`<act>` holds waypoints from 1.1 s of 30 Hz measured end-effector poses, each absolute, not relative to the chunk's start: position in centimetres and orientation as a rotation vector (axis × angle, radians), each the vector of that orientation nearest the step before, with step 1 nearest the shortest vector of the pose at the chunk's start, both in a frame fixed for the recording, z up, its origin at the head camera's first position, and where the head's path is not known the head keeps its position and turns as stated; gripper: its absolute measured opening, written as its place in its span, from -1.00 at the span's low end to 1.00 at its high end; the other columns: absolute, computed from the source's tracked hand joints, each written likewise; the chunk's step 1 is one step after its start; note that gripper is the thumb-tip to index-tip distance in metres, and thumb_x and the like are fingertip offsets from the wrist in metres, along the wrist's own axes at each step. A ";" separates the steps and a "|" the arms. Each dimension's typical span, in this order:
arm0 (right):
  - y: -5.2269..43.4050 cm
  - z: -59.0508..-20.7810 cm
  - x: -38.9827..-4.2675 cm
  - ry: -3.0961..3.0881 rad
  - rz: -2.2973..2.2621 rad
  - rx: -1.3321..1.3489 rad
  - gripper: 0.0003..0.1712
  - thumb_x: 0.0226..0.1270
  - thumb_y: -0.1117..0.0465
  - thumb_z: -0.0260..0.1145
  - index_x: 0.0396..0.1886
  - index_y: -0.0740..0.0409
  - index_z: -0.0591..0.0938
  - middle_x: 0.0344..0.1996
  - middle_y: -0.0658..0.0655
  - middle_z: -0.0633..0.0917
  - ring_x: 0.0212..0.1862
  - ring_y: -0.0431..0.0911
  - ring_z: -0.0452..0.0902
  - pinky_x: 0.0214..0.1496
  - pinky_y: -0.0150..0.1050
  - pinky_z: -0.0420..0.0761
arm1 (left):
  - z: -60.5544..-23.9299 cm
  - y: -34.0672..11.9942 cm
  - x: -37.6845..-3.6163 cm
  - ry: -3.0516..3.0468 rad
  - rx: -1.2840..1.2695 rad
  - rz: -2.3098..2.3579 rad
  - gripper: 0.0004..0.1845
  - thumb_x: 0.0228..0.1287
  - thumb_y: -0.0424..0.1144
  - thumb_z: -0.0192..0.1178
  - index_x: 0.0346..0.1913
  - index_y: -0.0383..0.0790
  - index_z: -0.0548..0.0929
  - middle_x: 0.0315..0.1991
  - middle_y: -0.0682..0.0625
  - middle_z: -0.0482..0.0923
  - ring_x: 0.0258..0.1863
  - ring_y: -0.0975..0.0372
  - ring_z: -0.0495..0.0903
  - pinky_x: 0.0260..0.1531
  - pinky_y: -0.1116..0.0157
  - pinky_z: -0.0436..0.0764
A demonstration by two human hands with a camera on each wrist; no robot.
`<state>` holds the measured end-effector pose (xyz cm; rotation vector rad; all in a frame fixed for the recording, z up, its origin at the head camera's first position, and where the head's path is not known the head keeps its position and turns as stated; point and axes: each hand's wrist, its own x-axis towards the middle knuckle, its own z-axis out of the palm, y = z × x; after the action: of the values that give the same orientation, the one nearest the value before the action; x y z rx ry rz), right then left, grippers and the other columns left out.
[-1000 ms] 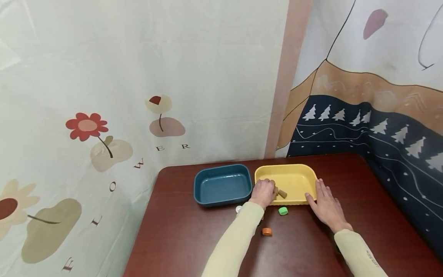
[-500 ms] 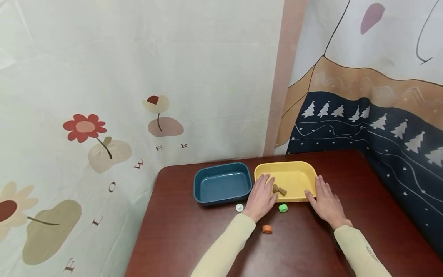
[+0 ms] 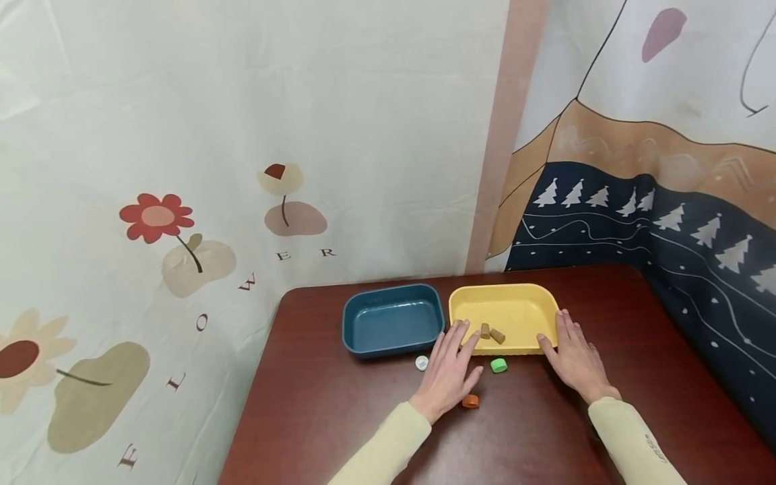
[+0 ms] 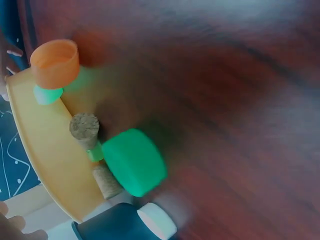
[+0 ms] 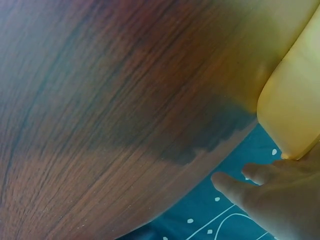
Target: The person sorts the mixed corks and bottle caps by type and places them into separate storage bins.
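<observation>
My left hand (image 3: 451,365) hovers flat and open over the dark wooden table (image 3: 339,404), its fingertips at the front rim of the yellow tray (image 3: 521,311). It holds nothing. Two cork pieces (image 3: 492,333) lie in the tray near that rim. An orange cap (image 3: 469,401) lies by the left hand's heel, a green cap (image 3: 498,365) to its right and a white cap (image 3: 421,363) to its left. My right hand (image 3: 572,357) rests flat on the table against the tray's right front corner. The left wrist view shows the orange cap (image 4: 55,62), green cap (image 4: 134,162) and corks (image 4: 84,129).
A dark blue tray (image 3: 391,327) stands left of the yellow one, with nothing in it. Patterned cloth walls rise behind the table and along its right side. The right wrist view shows the yellow tray's corner (image 5: 295,100) and bare wood.
My left hand has opened and drawn back out of the yellow tray toward me, leaving a cork beside the other one. The right hand has stayed put.
</observation>
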<state>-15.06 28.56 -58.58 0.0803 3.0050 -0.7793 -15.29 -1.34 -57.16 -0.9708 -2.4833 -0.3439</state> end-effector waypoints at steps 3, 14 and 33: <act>28.7 -58.6 -15.0 3.013 -0.779 0.073 0.04 0.64 -0.30 -0.13 0.65 0.37 -0.23 0.62 0.47 -0.14 0.54 0.52 -0.13 0.36 0.58 0.00 | -57.3 -2.0 -14.8 -2.479 -0.978 -0.327 -0.24 0.25 -0.03 0.45 0.46 -0.14 0.44 0.53 -0.21 0.28 0.50 -0.05 0.32 0.36 -0.09 0.41; 28.9 -58.6 -15.0 3.010 -0.780 0.066 0.06 0.63 -0.35 -0.19 0.65 0.38 -0.24 0.62 0.48 -0.15 0.54 0.53 -0.13 0.35 0.58 0.02 | -58.1 -3.9 -13.8 -2.503 -1.059 -0.188 -0.26 0.27 0.06 0.42 0.45 -0.11 0.47 0.46 -0.12 0.41 0.41 0.00 0.46 0.30 -0.12 0.46; 28.5 -58.5 -15.0 2.999 -0.770 0.070 0.05 0.64 -0.33 -0.19 0.64 0.40 -0.23 0.61 0.49 -0.16 0.53 0.54 -0.13 0.35 0.57 0.03 | -59.3 -4.6 -13.5 -2.572 -1.160 -0.017 -0.40 0.28 0.02 0.43 0.36 0.04 0.59 0.35 0.03 0.55 0.35 0.09 0.52 0.27 -0.10 0.49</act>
<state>-15.02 28.49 -58.53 0.0700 2.9989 -0.7700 -13.45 -4.63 -59.27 -1.1597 -2.5721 -0.0175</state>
